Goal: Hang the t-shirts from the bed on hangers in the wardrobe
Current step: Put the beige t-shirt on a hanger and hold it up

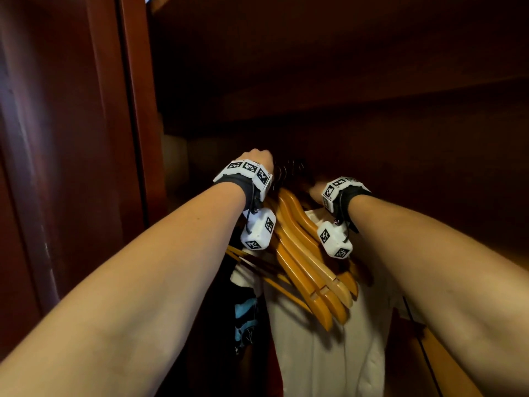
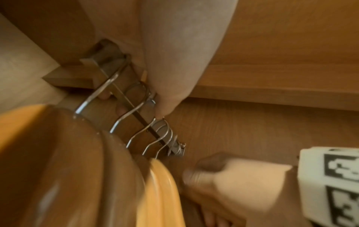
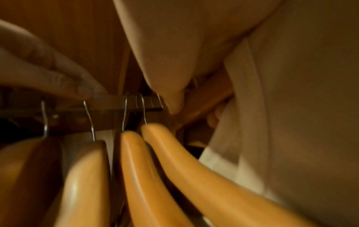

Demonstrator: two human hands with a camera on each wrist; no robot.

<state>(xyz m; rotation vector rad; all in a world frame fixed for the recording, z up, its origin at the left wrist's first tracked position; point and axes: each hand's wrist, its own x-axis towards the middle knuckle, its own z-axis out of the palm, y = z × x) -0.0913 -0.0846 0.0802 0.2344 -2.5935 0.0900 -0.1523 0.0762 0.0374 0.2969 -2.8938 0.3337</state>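
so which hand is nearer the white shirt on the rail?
Right. The right hand is at the hook end just above the white shirt; the left hand is further left, on the rail.

Head cam above/behind; wrist cams close, upward; shared: rail [image 2: 134, 107], hangers [image 3: 174, 169].

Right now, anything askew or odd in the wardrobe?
Nothing damaged. The empty wooden hangers are bunched together and swung slantwise on the rail, not hanging straight. Both hands are up at their hooks.
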